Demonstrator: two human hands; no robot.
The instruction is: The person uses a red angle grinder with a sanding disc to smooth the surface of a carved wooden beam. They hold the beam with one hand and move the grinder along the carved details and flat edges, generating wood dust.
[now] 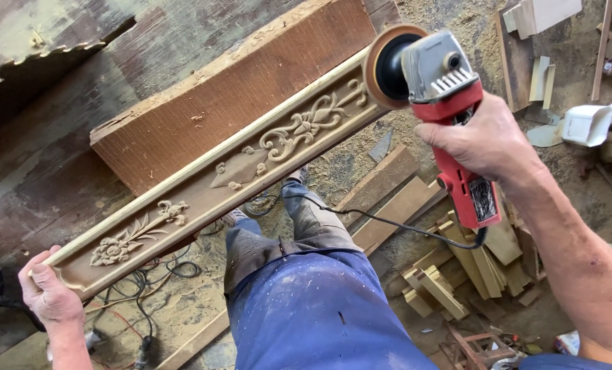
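My left hand (49,296) grips the near end of a long carved wooden panel (203,195) with floral relief, which slants up to the right. The panel's far part rests on a thick reddish wooden plank (230,96). My right hand (487,140) holds a red and grey angle grinder (450,103). Its round sanding disc (378,65) sits at the panel's far end, touching or just above the edge. A black power cord (388,223) trails from the grinder's tail across my legs.
My legs in blue, dust-speckled trousers (313,301) stand below the panel. Offcut wood strips (457,267) lie piled on the sawdust floor at right. Tangled cables (145,288) lie at lower left. A white box (585,125) and boards sit at upper right.
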